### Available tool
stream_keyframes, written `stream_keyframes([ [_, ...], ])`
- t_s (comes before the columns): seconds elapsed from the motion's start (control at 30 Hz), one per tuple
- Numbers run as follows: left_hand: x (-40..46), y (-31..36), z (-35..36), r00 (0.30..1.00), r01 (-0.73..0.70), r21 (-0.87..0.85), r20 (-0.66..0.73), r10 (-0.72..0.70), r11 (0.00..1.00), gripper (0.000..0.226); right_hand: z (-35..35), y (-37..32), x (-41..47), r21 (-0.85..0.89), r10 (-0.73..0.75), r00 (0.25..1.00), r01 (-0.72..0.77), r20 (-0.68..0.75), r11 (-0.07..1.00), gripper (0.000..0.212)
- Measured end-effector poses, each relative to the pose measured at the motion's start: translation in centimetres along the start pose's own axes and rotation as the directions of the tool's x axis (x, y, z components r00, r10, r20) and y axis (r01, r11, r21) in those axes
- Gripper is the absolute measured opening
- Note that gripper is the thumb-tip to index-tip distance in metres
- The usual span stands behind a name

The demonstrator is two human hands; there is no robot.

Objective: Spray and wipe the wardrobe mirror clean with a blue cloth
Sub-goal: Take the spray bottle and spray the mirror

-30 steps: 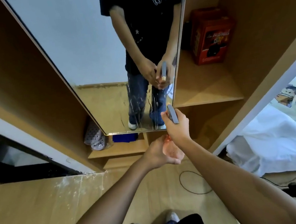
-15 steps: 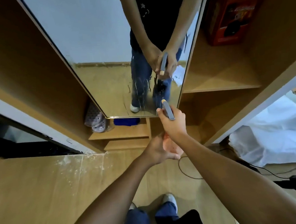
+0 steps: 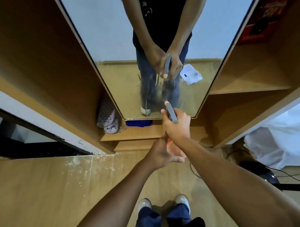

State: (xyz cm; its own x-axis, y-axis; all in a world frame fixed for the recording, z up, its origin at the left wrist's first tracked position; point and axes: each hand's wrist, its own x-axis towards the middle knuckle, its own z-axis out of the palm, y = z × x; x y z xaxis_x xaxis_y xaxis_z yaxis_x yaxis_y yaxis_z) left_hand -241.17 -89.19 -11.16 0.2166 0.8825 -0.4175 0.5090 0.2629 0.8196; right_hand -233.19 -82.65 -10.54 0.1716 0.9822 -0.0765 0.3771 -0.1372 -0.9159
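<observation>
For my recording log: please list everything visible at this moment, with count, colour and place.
mirror: 1, streaked low down, wardrobe centre
spray bottle: 1, grey trigger top, pinkish body, before mirror's lower edge
blue cloth: 1, blue, shelf under mirror
slippers: pair, pale lilac, left of cloth
red box: 1, right shelf
white sheet: 1, far right
black cable: 1, floor right
right hand: grips the sprayer top
left hand: holds the bottle body
</observation>
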Motion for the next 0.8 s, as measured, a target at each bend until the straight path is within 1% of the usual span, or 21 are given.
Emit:
stream_keyframes([
  [0.17,-0.4,-1.6,-2.0,1.000,0.012,-0.001,-0.011,-0.012,1.000,0.073,1.9,-1.3,-0.5,0.015,-0.036,0.998,0.035,0.056,0.999,0.021],
  [0.33,-0.9,-3.2,-3.8,0.999,0.032,-0.027,-0.030,-0.033,0.999,0.076,3.8,-2.0,-1.1,0.065,-0.003,0.991,-0.005,0.133,0.998,0.017],
  [0.5,-1.4,-4.6,-5.5,1.000,0.019,-0.009,-0.017,-0.019,1.000,0.072,5.7,-2.4,-1.5,0.061,0.013,0.994,-0.020,0.112,0.998,0.020],
  [0.6,-1.7,-5.4,-6.6,0.999,0.036,-0.035,-0.020,-0.037,0.999,0.067,6.7,-2.8,-1.8,0.066,0.017,0.996,-0.023,0.086,0.998,0.023],
  [0.8,-2.4,-6.6,-8.1,0.998,0.052,-0.086,-0.033,-0.055,0.995,0.070,8.7,-4.1,-2.1,0.049,0.041,0.997,-0.044,0.060,0.998,0.030],
])
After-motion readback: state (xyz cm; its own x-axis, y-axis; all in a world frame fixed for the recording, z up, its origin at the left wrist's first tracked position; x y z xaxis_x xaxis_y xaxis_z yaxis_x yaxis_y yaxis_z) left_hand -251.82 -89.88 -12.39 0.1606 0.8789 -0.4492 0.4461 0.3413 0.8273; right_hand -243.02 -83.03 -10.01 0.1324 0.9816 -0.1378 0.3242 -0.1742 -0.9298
